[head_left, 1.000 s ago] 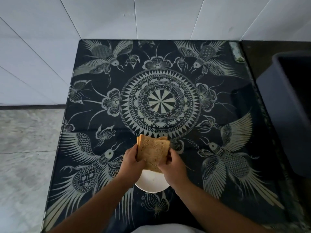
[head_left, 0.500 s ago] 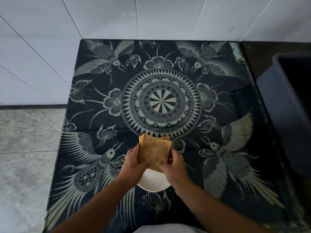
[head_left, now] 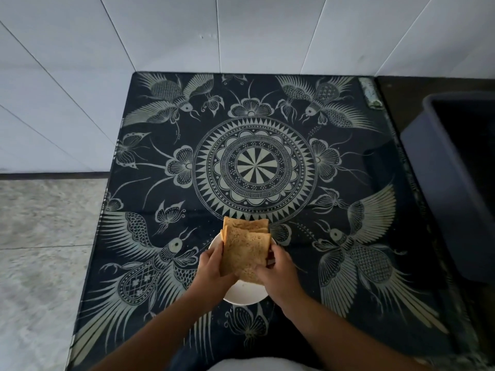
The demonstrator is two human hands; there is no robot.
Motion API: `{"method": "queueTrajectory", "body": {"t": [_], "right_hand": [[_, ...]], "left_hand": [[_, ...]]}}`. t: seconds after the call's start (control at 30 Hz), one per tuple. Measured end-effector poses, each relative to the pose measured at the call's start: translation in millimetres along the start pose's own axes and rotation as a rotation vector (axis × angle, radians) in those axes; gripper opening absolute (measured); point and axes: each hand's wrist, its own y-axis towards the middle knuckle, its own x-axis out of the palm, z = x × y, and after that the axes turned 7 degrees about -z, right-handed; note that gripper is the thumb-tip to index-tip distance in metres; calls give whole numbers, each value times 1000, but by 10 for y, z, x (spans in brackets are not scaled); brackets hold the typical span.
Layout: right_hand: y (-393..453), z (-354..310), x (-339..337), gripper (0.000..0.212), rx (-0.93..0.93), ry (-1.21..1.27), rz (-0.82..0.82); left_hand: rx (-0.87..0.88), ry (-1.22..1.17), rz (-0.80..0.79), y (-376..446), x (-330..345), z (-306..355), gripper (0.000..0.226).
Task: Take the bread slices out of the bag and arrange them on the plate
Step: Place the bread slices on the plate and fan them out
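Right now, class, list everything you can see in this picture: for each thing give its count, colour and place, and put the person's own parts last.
bread slices: a stack of several, exact count unclear, brown, held over the plate between both hands
plate: one, white, near edge of the table, mostly hidden under the bread and hands
tablecloth: one, black with pale birds, flowers and a central medallion, covering the table
bin: one, dark blue-grey, to the right of the table
wall tiles: white, behind the table
floor: grey, mottled, left of the table
left hand: one, gripping the stack's left side
right hand: one, gripping the stack's right side
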Motion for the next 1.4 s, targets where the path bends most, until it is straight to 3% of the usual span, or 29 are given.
{"method": "queueTrajectory", "body": {"t": [0.33, 0.8, 0.97, 1.13, 1.4], "right_hand": [[-31, -2, 28, 64, -5, 7, 9], [-112, 4, 1, 59, 28, -29, 7], [-225, 3, 71, 68, -23, -21, 101], [-309, 43, 102, 62, -21, -17, 73], [-397, 86, 93, 64, 7, -90, -20]], "left_hand": [[14, -45, -26, -33, 22, 49, 87], [-41, -25, 3, -72, 50, 44, 94], [-11, 7, 65, -143, 124, 27, 78], [24, 40, 87, -275, 205, -11, 71], [-75, 102, 50, -369, 178, -114, 61]]}}
